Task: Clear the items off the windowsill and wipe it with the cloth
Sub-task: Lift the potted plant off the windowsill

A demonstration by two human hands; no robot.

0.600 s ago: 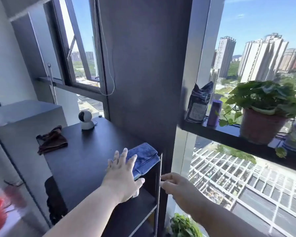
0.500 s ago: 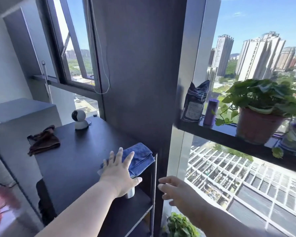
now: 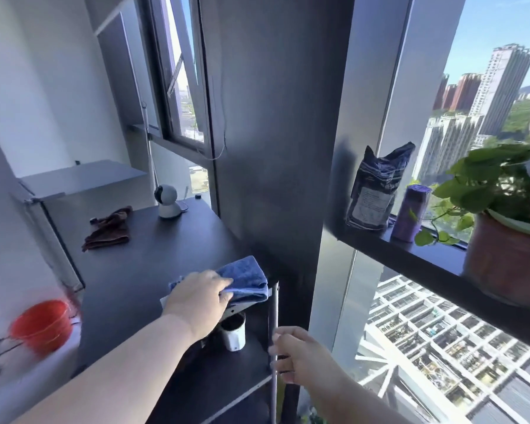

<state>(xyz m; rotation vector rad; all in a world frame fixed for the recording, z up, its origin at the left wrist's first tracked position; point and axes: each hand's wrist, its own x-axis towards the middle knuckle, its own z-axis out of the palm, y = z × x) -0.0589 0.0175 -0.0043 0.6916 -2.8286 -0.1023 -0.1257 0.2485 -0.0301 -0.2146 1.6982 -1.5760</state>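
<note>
A folded blue cloth [image 3: 248,278] lies at the near right corner of a black shelf top [image 3: 141,258]. My left hand [image 3: 201,298] rests on the cloth, fingers closing around its near edge. My right hand [image 3: 294,350] hangs lower, by the shelf's metal corner post [image 3: 273,325], fingers curled against it. To the right runs the dark windowsill [image 3: 435,264]. On it stand a dark bag [image 3: 375,191], a purple cylinder [image 3: 410,217] and a potted plant [image 3: 508,221] in a reddish pot.
A white camera [image 3: 167,201] and a brown rag [image 3: 109,228] sit further back on the shelf top. A white cup [image 3: 233,332] stands on the shelf below. An orange bucket [image 3: 42,325] is at the lower left. A dark pillar [image 3: 270,133] separates shelf and sill.
My left hand has come down from hovering over the blue cloth to pressing on it, fingers closing. My right hand has dropped toward the shelf post. The view has swung left.
</note>
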